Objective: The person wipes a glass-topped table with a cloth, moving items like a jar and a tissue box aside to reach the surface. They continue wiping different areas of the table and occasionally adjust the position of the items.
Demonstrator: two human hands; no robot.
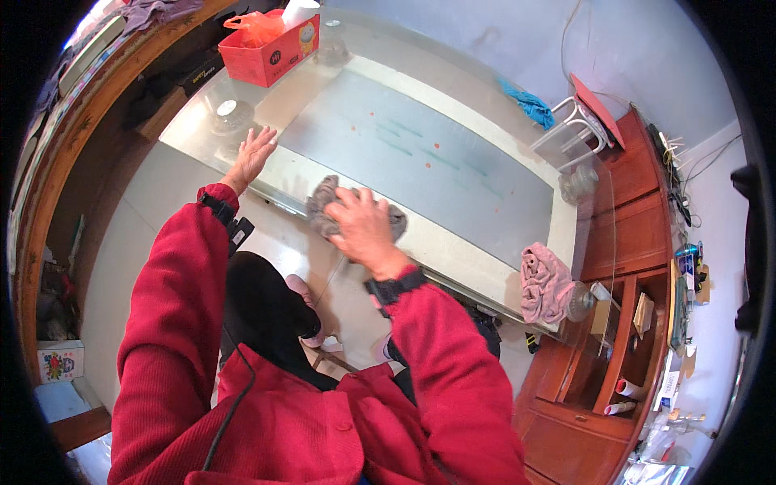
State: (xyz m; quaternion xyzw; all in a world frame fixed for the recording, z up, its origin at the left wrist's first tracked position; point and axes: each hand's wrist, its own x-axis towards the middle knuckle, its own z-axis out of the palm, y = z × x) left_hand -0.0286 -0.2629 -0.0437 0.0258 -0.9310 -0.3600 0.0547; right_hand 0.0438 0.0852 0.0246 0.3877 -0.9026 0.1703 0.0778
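Under my right hand [364, 227] is a bunched grey-brown cloth [322, 209], gripped near the front edge of a glass-topped table [451, 236]. Part of the cloth shows on either side of the hand. My left hand [251, 159] is raised at the table's left front edge, fingers spread, holding nothing. Whether it touches the glass I cannot tell. A folded pink cloth [544, 285] lies at the table's right front corner. Across the grey centre panel [394, 142] run faint green streaks and several small orange-red spots.
A red box [270, 57] with an orange plastic bag [257, 29] stands on the table's far left. Behind the table are a blue cloth [527, 103] and a folding chair [582, 121]. A reddish wooden cabinet [582, 436] is at the right; an open wooden-framed shelf [91, 127] is at the left.
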